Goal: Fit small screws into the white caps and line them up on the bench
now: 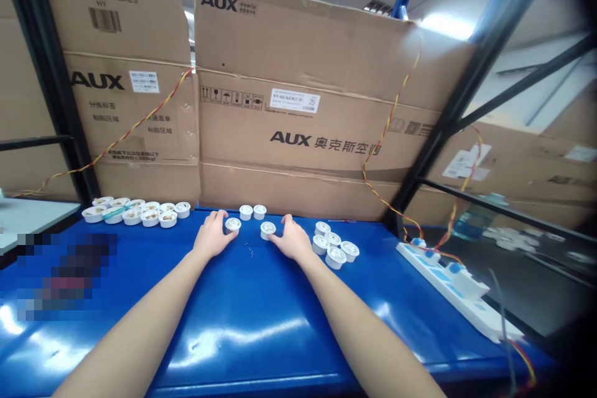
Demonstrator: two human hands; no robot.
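My left hand point(214, 235) curves around the left side of a small round white tub point(232, 224), its thumb in front and fingers behind. Another such tub point(267, 229) stands by the thumb tip of my right hand point(293, 239); that hand's fingers are apart, and its other fingertips are off the tub. Between and below these tubs, a few tiny dark pieces point(250, 251), too small to name surely, lie on the blue tabletop point(242, 305). Just behind, two more white tubs point(252, 212) stand side by side.
Several white tubs point(334, 245) cluster at right. At back left, several tubs point(140, 212) hold brownish contents. A power strip point(459, 289) with plugs runs along the right edge. Cardboard panels point(298, 106) and twisted red-yellow wires point(385, 130) line the back. A blurred patch point(69, 277) lies left.
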